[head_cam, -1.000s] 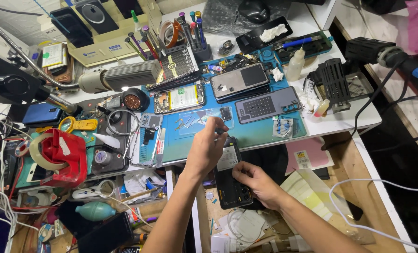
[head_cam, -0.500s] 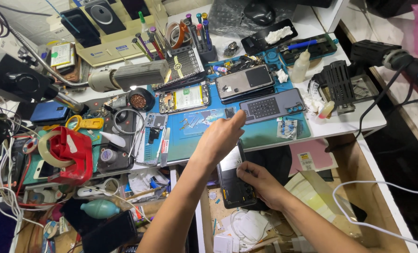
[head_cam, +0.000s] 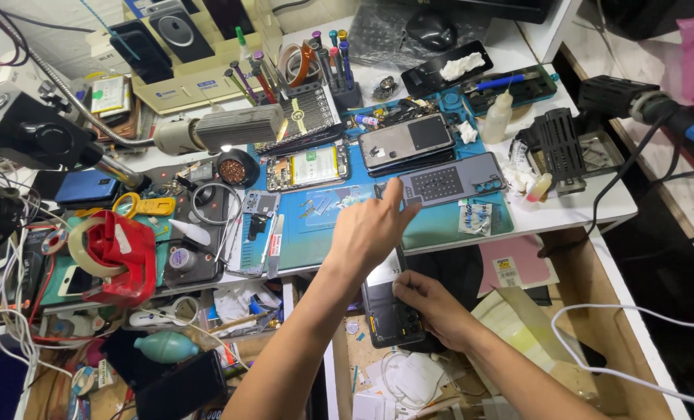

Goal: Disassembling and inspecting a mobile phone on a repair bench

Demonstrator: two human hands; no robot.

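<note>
over the blue mat (head_cam: 440, 225), the left hand (head_cam: 370, 233) reaches open and empty toward the grey phone back (head_cam: 452, 179). below, the right hand (head_cam: 432, 307) pins a dark phone (head_cam: 389, 311), seemingly flat; best keep it steady.

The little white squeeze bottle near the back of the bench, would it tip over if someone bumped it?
Probably yes: the white squeeze bottle stands upright, tall on a narrow base. It looks like light plastic, so it would likely topple, then roll.
</note>
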